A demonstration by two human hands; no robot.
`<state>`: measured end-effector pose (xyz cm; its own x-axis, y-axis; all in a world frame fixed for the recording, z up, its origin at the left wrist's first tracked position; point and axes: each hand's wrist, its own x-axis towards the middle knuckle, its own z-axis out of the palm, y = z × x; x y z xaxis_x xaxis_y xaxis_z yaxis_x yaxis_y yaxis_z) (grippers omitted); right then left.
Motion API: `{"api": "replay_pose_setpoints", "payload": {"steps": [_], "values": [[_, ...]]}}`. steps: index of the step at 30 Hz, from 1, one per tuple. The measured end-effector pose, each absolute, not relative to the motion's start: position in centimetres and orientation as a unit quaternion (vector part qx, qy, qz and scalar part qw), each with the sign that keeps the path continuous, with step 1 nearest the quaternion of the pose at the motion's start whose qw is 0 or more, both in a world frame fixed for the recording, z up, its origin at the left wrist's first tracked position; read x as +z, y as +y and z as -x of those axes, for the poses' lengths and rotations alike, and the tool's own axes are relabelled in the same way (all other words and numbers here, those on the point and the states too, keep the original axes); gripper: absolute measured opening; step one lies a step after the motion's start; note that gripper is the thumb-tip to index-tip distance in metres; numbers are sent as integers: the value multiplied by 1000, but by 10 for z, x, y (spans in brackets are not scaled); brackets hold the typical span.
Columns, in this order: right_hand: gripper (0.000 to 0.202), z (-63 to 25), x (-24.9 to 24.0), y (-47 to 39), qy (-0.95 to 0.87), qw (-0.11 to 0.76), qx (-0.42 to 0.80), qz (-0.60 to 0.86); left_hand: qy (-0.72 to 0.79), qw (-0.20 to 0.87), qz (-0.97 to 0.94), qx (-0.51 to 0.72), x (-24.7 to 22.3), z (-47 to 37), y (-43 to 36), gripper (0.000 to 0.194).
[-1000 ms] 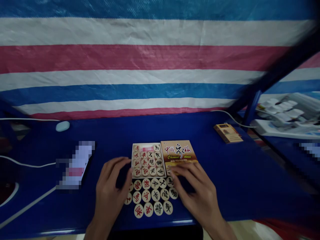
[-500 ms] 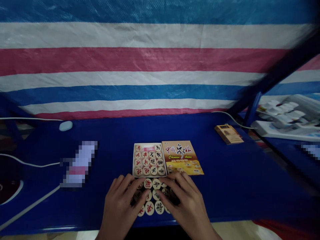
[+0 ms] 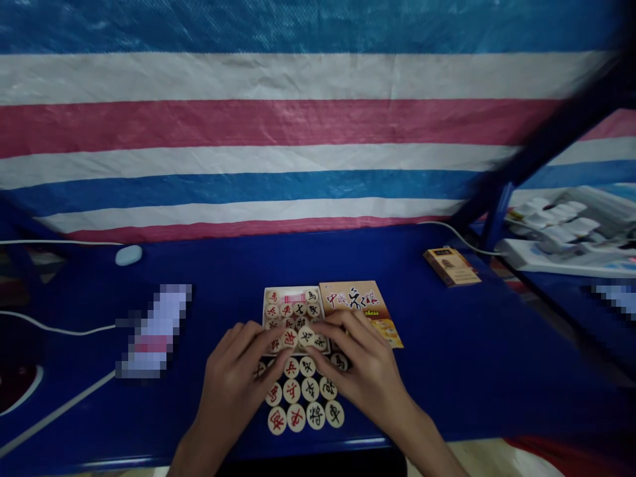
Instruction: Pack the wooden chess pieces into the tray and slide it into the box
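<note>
My left hand (image 3: pixel 243 364) pinches a red-marked Chinese chess piece (image 3: pixel 289 338) between thumb and fingers. In my right hand (image 3: pixel 360 354) a black-marked Chinese chess piece (image 3: pixel 306 335) is held the same way. Both pieces are over the near edge of an open white box (image 3: pixel 267 296), where red- and black-marked pieces lie in rows. Between my wrists, several more pieces (image 3: pixel 315 415) are laid out in rows on the blue table, red on the left and black on the right. My right fingers partly cover the printed Chinese chess lid (image 3: pixel 348 296) beside the box.
A phone (image 3: pixel 158 331), blurred out, lies on the left with white cables near it. A small white case (image 3: pixel 128 255) is behind it. A tan cigarette-type box (image 3: pixel 452 266) sits at the right, near a power strip (image 3: pixel 566 258). A striped tarp (image 3: pixel 298 126) hangs behind the blue table (image 3: pixel 447 371).
Both hands have moved from the rows on the table forward to the box. Each now holds a piece lifted over the box's near edge, and more of the table rows show.
</note>
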<state>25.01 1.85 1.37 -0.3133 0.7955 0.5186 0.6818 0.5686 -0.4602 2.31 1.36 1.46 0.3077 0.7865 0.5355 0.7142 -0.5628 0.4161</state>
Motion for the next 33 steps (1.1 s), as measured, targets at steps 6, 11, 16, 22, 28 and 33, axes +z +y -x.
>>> {"api": "replay_pose_setpoints", "payload": {"steps": [6,11,16,22,28,33], "values": [[25,-255,38,67,-855,292,23,429,434,11,-844,314,31,-16,68,21],[25,-254,31,98,-871,266,20,412,452,8,-842,294,19,-17,98,22],[22,-252,9,103,-867,250,24,431,466,11,-842,270,3,-18,99,22],[22,-251,8,101,-866,232,11,443,477,12,-839,262,1,-20,96,24],[21,-251,11,100,-864,230,4,449,487,31,-820,299,2,-17,98,17],[19,-251,10,100,-867,235,11,439,488,50,-816,307,0,-17,101,16]]}}
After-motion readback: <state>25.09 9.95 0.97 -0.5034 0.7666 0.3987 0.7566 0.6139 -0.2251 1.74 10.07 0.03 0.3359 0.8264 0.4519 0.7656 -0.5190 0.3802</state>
